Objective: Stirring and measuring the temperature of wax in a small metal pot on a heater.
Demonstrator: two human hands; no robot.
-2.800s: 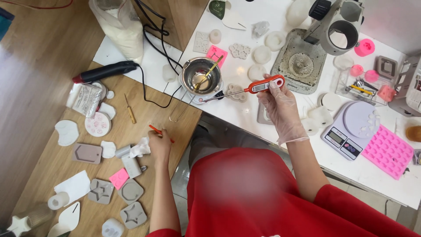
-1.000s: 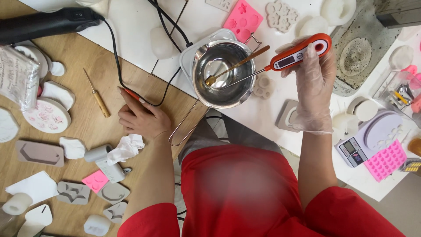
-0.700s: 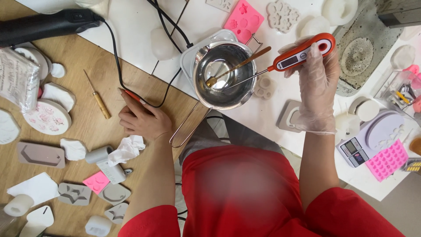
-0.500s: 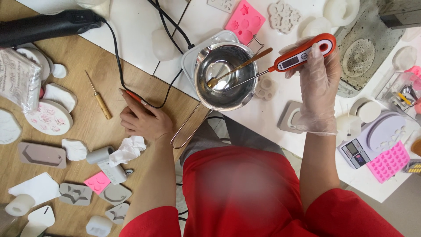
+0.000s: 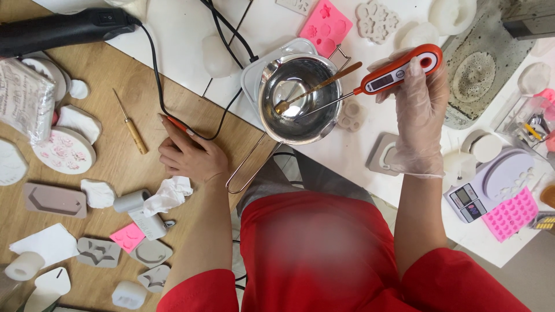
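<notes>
Thermometer (image 5: 395, 70), pinched by gloved right hand (image 5: 417, 118), probes pot (image 5: 299, 98) on white table (image 5: 185, 34); left hand (image 5: 188, 155) pinches red tool (image 5: 176, 124).

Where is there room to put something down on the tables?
Bare wood lies between the awl and the left hand. Bare white top shows below the metal pot, beside the gloved right hand, which holds the thermometer. The grey moulds at lower left are crowded.
</notes>
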